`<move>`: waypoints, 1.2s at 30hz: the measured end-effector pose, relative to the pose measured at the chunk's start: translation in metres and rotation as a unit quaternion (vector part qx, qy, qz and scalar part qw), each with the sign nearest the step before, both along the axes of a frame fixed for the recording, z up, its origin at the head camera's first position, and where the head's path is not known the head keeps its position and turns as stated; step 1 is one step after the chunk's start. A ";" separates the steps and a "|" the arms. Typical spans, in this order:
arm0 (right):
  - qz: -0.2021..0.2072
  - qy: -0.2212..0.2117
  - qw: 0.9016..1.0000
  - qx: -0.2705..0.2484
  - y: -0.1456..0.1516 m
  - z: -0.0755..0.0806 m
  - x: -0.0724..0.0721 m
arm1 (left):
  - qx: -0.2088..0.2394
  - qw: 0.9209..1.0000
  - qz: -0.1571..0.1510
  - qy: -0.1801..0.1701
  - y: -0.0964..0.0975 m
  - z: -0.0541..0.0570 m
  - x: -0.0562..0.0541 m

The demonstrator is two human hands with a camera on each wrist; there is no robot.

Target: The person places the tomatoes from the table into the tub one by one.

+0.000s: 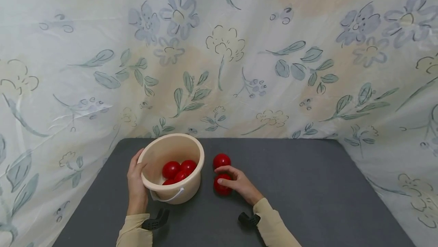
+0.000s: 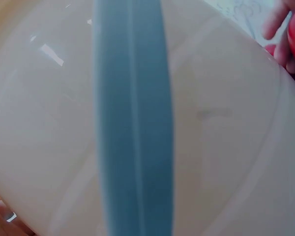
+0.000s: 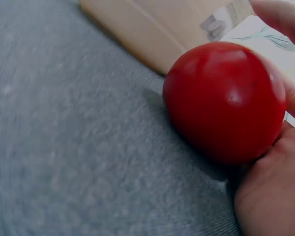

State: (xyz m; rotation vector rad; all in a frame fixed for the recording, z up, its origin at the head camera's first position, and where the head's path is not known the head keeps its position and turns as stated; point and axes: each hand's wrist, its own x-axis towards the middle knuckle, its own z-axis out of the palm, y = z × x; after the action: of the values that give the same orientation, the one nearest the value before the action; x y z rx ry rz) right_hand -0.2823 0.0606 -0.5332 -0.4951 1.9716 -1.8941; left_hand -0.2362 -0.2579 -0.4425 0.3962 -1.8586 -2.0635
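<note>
A cream plastic bucket (image 1: 189, 190) leans toward the person at the left of the table. My left hand (image 1: 137, 180) grips its left side, thumb over the rim and fingers along the outer wall. Several smooth red tomatoes (image 1: 171, 170) lie inside it. To the right of the bucket, my right hand (image 1: 239, 182) curls its fingers and thumb around another tomato (image 3: 223, 103), which sits low at the grey tabletop. One more tomato (image 1: 221, 160) lies just behind that hand. The bucket wall (image 2: 226, 147) fills the left wrist view and hides most of the left hand.
The bucket's pale handle (image 1: 171, 197) hangs down at the front and crosses the left wrist view. A dark grey tabletop (image 1: 291, 186) spreads to the right. Behind it hangs a floral cloth (image 1: 246, 68). Each sleeve carries a black wrist mount (image 1: 249, 219).
</note>
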 end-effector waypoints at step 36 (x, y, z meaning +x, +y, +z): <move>0.011 0.056 0.992 0.115 -0.003 -0.003 0.002 | 0.005 1.000 0.009 0.004 0.001 -0.004 0.000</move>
State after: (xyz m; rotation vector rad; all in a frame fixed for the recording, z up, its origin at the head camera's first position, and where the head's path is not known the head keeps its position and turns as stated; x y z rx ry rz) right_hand -0.2807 0.0571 -0.5366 -0.5636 2.2114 -1.6298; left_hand -0.2364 -0.2569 -0.4464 0.4035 -1.8345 -2.0604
